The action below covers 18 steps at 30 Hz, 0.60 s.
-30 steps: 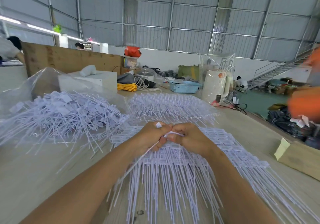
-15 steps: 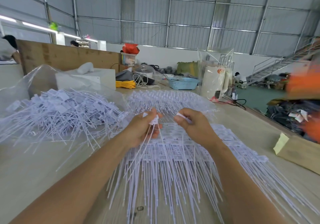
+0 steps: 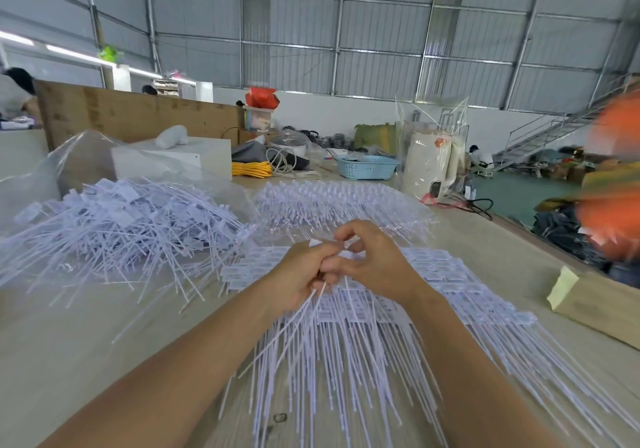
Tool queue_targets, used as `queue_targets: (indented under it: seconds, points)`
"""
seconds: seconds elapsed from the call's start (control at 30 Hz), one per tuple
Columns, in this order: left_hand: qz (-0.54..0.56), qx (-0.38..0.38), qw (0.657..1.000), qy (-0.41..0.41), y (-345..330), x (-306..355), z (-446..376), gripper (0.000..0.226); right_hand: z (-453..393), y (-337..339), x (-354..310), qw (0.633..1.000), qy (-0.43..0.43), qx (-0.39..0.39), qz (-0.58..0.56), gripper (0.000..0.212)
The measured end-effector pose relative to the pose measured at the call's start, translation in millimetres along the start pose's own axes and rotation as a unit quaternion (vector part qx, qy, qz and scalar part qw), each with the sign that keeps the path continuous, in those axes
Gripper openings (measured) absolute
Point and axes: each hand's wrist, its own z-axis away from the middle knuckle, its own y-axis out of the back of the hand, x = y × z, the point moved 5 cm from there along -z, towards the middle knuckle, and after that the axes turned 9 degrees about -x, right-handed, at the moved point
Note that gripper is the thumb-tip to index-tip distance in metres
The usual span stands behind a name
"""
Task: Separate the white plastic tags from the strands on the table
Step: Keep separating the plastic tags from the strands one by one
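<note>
Above the sheet of joined tags [image 3: 349, 305] at mid-table: left hand [image 3: 298, 274] curled round a few thin white strands [image 3: 294, 323], gripping them near the top, loose ends trailing down toward the near edge. Right hand [image 3: 372, 264] just beside, touching the left, thumb and forefinger pinching a small white tag [image 3: 317, 242] at the head of those strands, other fingers bent and raised. Both wrists low over the sheet, forearms reaching in from the near side.

Underneath, rows of white tags still linked side by side, long strands fanned out toward the near edge of the pale table [image 3: 69, 343]. To the left, a loose heap of separated pieces [image 3: 114, 225], tangled, partly lying on a clear plastic bag [image 3: 76, 156]. Farther back, a second joined sheet [image 3: 339, 201] under clear film. Behind that, a white box [image 3: 194, 156], a yellow cord bundle [image 3: 251, 169], a blue basket [image 3: 367, 167] and a cream-coloured roll in plastic wrap [image 3: 429, 163]. At the right edge, a cardboard box [image 3: 599, 305] with a flap open, and a blurred orange shape [image 3: 616, 184] beyond it.
</note>
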Motion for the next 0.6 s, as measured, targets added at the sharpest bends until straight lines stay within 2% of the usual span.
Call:
queue_targets:
  seconds: [0.07,0.13,0.23,0.43,0.6]
  points:
    - [0.003,0.018,1.0,-0.025,4.8,6.0,-0.1,0.007,2.5,4.0,0.8,0.999,-0.006,-0.026,-0.028,0.02]
    - [-0.023,0.031,0.998,-0.046,7.6,10.5,1.5,0.015,4.6,6.0,1.8,0.998,-0.009,-0.05,-0.025,0.009]
    - [-0.066,0.047,0.995,-0.065,7.7,12.3,3.3,0.025,4.1,3.7,4.6,0.997,-0.019,-0.078,-0.009,0.031]
    - [-0.125,0.059,0.986,-0.093,6.3,12.7,4.4,0.026,3.4,3.6,6.5,0.996,-0.005,-0.09,-0.018,0.013]
    - [-0.142,0.033,0.985,-0.094,3.1,17.7,6.2,0.028,3.2,3.2,3.9,0.996,0.019,-0.086,-0.028,0.017]
